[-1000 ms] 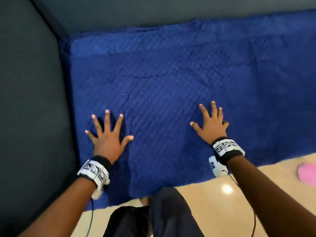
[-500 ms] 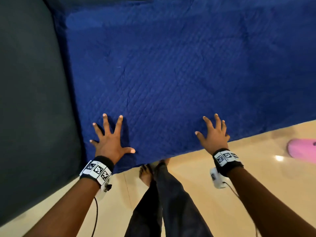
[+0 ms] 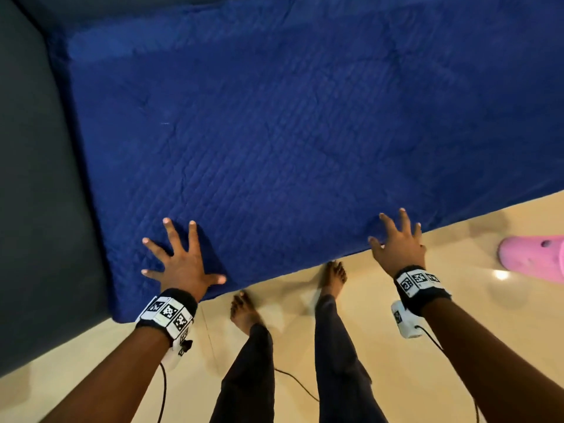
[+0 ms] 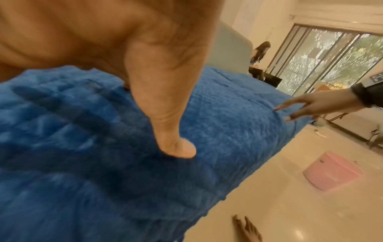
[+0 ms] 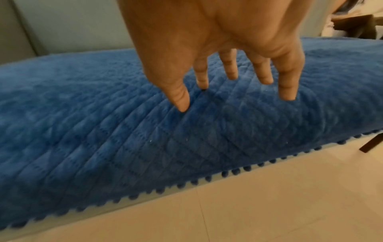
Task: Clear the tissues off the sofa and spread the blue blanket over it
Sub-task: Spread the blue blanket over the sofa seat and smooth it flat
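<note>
Hands [image 3: 183, 267] flat on unlabelled blue blanket [image 3: 305, 132]

One quilted blue blanket [image 3: 305, 132]; one grey sofa [image 3: 36, 178]; two spread hands; possibly two pink plastic items, blurred.

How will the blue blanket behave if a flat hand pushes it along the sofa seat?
The blue blanket drapes over the sofa's front edge, so it is probably floppy. Its creases beside the right hand suggest it bunches rather than slides whole. Its quilted plush looks grippy under the left hand.
</note>
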